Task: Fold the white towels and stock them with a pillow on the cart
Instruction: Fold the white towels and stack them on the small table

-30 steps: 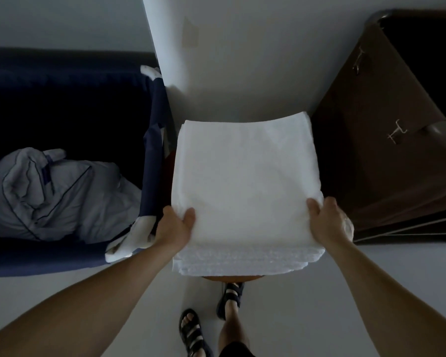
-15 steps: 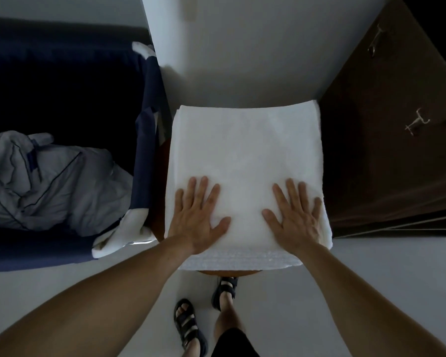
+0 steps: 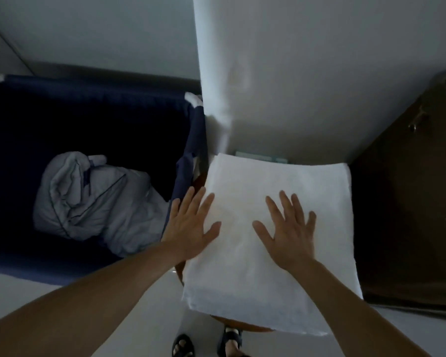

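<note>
No text, labels or nos. I can read anywhere. The towel (image 3: 268, 202) under my hands is plain white, and the blue bin (image 3: 186, 161) beside it shows no print either, too dim anyway.

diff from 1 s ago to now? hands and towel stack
A second ago both hands gripped the near corners of the folded white towel stack. They let go; the left hand and right hand now lie flat on top, fingers spread, the left shifted out to the stack's left edge. Unchanged: the stack's place, and the crumpled pale linen in the navy fabric bin.
</note>
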Tool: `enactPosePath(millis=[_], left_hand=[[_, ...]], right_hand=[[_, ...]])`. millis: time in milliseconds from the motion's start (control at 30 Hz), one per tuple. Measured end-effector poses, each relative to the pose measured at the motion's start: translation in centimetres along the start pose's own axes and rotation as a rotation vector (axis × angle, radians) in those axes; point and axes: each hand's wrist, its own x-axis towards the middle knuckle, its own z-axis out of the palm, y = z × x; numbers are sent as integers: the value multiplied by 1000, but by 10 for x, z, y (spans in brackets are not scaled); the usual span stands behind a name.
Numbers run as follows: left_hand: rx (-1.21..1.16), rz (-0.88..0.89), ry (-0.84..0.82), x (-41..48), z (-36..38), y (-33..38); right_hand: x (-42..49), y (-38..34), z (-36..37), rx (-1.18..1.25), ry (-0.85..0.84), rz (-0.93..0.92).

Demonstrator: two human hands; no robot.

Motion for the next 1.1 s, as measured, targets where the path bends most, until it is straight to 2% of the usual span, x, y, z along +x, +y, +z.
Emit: enactPosePath(millis=[233, 333, 467, 600, 767, 967, 1100], left_hand=[[11, -257, 13, 11, -49, -110], [3, -299, 29, 5, -58, -169], [-14, -293, 9, 16, -56, -242], [-64, -250, -60, 43, -33, -319], [-51, -175, -195, 77, 23, -410], [-89, -74, -312, 119, 132, -469], [-129, -61, -378, 142, 210, -486]], right_hand=[[70, -103, -12, 25, -81, -322], [101, -156, -8, 27, -86, -437], [132, -232, 13, 54, -111, -494], [165, -305, 58, 37, -256, -445], [202, -360, 157, 61, -553, -292], [250, -361, 319, 38, -786, -115], [270, -354, 432, -10, -883, -93]])
